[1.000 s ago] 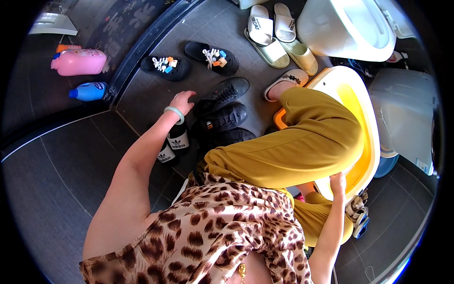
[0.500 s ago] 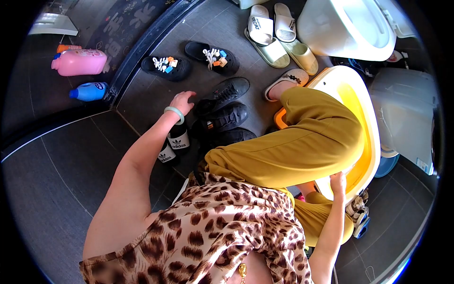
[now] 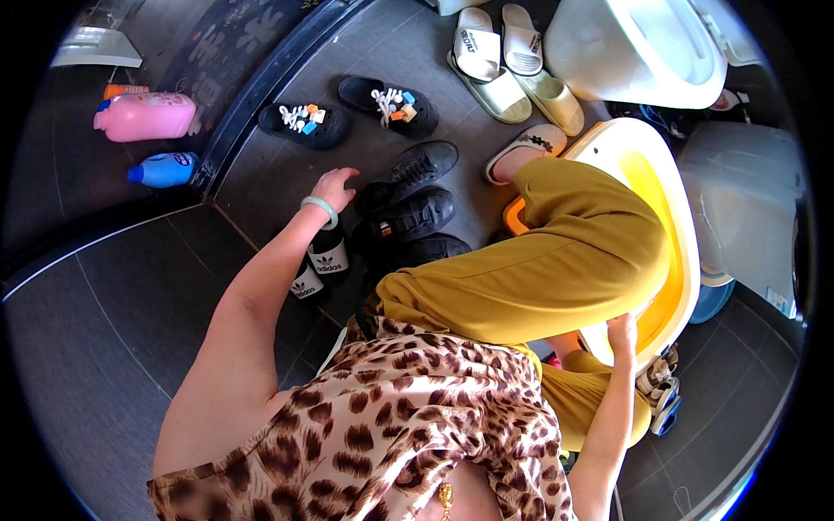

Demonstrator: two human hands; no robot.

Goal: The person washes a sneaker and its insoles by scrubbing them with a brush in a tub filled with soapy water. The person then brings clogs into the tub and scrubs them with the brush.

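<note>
Beside the black shoes (image 3: 422, 169), my left hand (image 3: 333, 188) hangs over the dark tiled floor with its fingers loosely apart and nothing visible in it. A pale green bangle (image 3: 321, 208) circles that wrist. Black slides (image 3: 328, 260) with white straps lie just below it. My right hand (image 3: 621, 333) is closed at the near end of the yellow basin (image 3: 686, 286), close to my mustard trousers (image 3: 539, 269). Its fingers are partly hidden, so what they hold cannot be made out.
Black clogs with charms (image 3: 304, 122) and two pairs of pale slides (image 3: 495, 91) lie farther out. A white toilet (image 3: 638, 52) and a translucent grey bin (image 3: 738, 200) stand to the right. A pink bottle (image 3: 148, 115) and a blue bottle (image 3: 163, 169) are at left.
Almost nothing differs. The view has shifted very slightly, and both hands keep their places.
</note>
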